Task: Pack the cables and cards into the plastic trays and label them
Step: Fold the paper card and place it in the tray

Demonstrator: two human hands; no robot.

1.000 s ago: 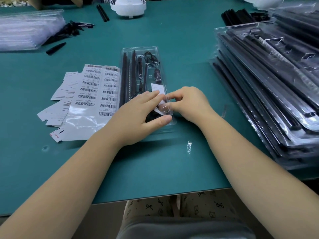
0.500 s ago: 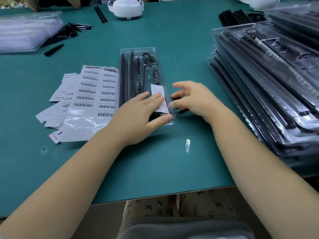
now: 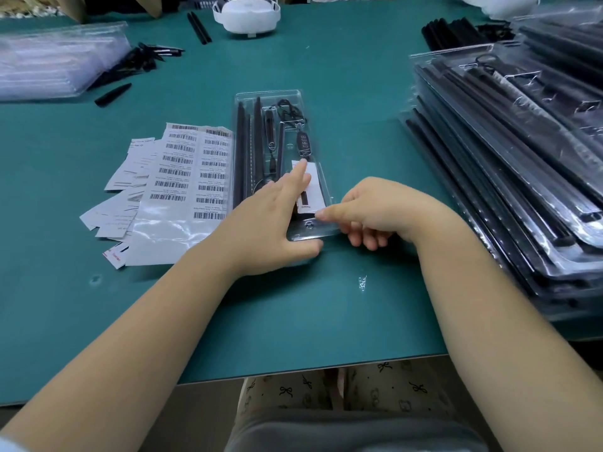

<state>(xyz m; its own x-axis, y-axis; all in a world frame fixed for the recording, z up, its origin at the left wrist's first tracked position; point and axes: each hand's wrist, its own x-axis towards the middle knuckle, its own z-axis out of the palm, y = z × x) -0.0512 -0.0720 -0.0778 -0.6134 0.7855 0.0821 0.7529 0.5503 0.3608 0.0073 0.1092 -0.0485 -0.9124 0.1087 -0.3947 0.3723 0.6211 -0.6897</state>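
Left hand flat, fingers straight, pressing white card in clear tray; right hand pinching tray's near corner on green bench.

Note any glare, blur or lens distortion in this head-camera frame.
Head view: glare streaks the stack of filled clear plastic trays at right and the glossy barcode label sheet; wide-angle bending curves the green table edges; the central clear tray and both hands stay fairly sharp.

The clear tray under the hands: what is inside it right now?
In the clear tray: long black rods, a looped cable, a small remote, a white card. The left hand hides the near-left contents.
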